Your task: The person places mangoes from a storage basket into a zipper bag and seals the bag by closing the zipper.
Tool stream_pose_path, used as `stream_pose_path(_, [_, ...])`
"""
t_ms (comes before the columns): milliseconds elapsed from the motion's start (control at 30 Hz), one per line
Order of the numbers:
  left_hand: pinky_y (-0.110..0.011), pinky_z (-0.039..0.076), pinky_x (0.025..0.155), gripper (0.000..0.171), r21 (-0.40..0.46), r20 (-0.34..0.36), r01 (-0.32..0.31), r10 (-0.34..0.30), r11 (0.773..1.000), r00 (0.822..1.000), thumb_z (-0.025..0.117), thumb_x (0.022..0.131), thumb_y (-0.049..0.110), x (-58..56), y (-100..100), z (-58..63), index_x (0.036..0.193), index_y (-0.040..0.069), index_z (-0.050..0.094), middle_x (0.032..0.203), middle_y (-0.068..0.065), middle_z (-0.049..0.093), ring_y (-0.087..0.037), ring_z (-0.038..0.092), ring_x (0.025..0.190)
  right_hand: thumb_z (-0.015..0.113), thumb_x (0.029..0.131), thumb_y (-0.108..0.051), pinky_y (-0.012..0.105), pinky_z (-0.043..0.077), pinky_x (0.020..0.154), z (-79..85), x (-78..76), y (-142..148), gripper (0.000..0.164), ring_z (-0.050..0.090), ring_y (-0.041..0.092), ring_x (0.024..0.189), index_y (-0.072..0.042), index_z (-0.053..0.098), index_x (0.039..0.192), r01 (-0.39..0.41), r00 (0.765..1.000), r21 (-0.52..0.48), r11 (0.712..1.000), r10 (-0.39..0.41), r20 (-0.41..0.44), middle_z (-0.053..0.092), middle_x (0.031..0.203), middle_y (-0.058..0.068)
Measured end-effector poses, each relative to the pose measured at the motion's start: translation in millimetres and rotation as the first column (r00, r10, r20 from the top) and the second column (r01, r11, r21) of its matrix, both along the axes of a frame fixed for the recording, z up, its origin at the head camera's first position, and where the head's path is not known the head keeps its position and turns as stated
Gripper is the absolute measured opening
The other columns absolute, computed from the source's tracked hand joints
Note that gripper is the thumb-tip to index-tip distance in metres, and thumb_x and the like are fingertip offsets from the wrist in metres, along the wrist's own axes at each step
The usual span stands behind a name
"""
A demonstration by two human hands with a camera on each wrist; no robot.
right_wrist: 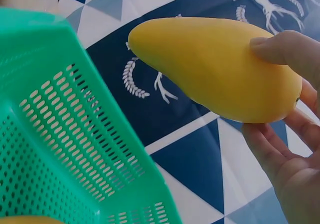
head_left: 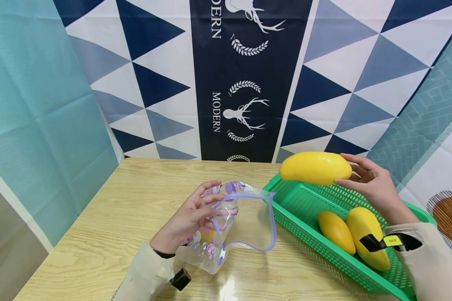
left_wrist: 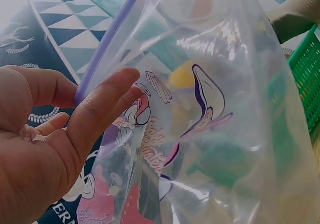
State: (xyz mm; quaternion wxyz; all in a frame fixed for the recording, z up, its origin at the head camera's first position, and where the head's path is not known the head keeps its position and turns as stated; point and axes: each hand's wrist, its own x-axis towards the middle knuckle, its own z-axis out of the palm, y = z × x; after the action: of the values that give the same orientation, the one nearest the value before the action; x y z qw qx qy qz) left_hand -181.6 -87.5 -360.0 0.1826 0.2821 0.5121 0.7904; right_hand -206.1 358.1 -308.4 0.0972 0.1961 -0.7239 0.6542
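My right hand (head_left: pixel 373 182) grips a yellow mango (head_left: pixel 314 168) by one end, above the far part of a green plastic basket (head_left: pixel 286 215). In the right wrist view the thumb lies on one side of the mango (right_wrist: pixel 215 69) and fingers on the other. With my left hand (head_left: pixel 196 211) I pinch the rim of a clear zip bag (head_left: pixel 207 251) that has a purple zip edge and printed cartoon pictures. The bag's mouth gapes toward the basket. In the left wrist view the bag (left_wrist: pixel 225 149) fills most of the picture, its edge between thumb and fingers.
Two more mangoes lie in the basket, an orange-yellow one (head_left: pixel 336 232) and a yellow one (head_left: pixel 367 238). The basket stands on the right of a wooden table (head_left: pixel 98 234). A patterned cloth (head_left: pixel 162 79) hangs behind the table, and a teal cloth (head_left: pixel 41 104) hangs at the left.
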Motion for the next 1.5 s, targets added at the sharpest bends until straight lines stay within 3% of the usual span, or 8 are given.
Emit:
stream_pose_path(333, [-0.031, 0.061, 0.066, 0.061, 0.015, -0.01, 0.011, -0.01, 1.0, 1.0, 0.045, 0.094, -0.009, 0.7, -0.8, 0.2, 0.149, 0.009, 0.027, 0.122, 0.001, 0.061, -0.017, 0.071, 0.094, 0.06, 0.083, 0.027, 0.023, 0.057, 0.082, 11.2, 11.6, -20.6, 0.066, 0.066, 0.012, 0.108, 0.001, 0.049, 0.143, -0.079, 0.993, 0.016, 0.997, 0.08, -0.085, 0.06, 0.131, 0.003])
stream_pose_path(700, [-0.029, 0.061, 0.066, 0.063, 0.01, 0.001, 0.009, -0.009, 1.0, 1.0, 0.046, 0.094, -0.01, -0.6, -1.6, 0.7, 0.151, 0.005, 0.023, 0.121, 0.001, 0.062, -0.016, 0.071, 0.091, 0.057, 0.077, 0.034, 0.025, 0.054, 0.09, 18.9, 20.2, -41.1, 0.069, 0.062, 0.016, 0.116, 0.011, 0.045, 0.14, -0.211, 0.957, 0.034, 0.977, 0.213, -0.199, 0.053, 0.137, 0.011])
stream_pose_path(1100, [-0.026, 0.06, 0.061, 0.061, 0.006, -0.003, -0.003, 0.003, 1.0, 1.0, 0.044, 0.094, -0.01, -1.4, -2.9, 0.9, 0.149, 0.009, 0.027, 0.122, -0.001, 0.06, -0.015, 0.071, 0.09, 0.058, 0.073, 0.037, 0.023, 0.052, 0.094, 18.8, 27.2, -50.9, 0.072, 0.061, 0.018, 0.116, 0.012, 0.045, 0.14, -0.254, 0.933, 0.04, 0.966, 0.256, -0.253, 0.053, 0.138, 0.013])
stream_pose_path(1333, [-0.029, 0.061, 0.066, 0.062, 0.024, 0.019, 0.001, -0.001, 1.0, 1.0, 0.044, 0.093, -0.011, 0.5, -2.1, 3.5, 0.15, 0.008, 0.026, 0.12, 0.0, 0.062, -0.017, 0.072, 0.093, 0.06, 0.072, 0.036, 0.024, 0.055, 0.09, 18.7, 35.3, -55.6, 0.073, 0.062, 0.018, 0.113, 0.013, 0.045, 0.139, -0.233, 0.94, 0.07, 0.97, 0.243, -0.238, 0.053, 0.139, 0.011])
stream_pose_path(1433, [-0.034, 0.061, 0.069, 0.061, 0.04, 0.03, 0.007, -0.008, 0.999, 1.0, 0.044, 0.093, -0.012, 1.0, -2.0, 3.9, 0.148, 0.011, 0.028, 0.12, 0.0, 0.061, -0.02, 0.071, 0.1, 0.062, 0.072, 0.035, 0.025, 0.055, 0.09, 17.3, 35.9, -56.5, 0.071, 0.062, 0.021, 0.112, 0.017, 0.043, 0.138, -0.274, 0.921, 0.057, 0.96, 0.279, -0.273, 0.052, 0.14, 0.014])
stream_pose_path(1500, [-0.036, 0.061, 0.07, 0.06, 0.043, 0.035, 0.007, -0.009, 0.999, 0.999, 0.043, 0.094, -0.012, 1.0, -2.0, 4.2, 0.147, 0.012, 0.03, 0.12, -0.001, 0.061, -0.02, 0.07, 0.102, 0.064, 0.072, 0.033, 0.026, 0.055, 0.09, 16.2, 35.4, -56.7, 0.069, 0.062, 0.023, 0.113, 0.019, 0.042, 0.137, -0.327, 0.894, 0.048, 0.944, 0.326, -0.307, 0.05, 0.141, 0.018])
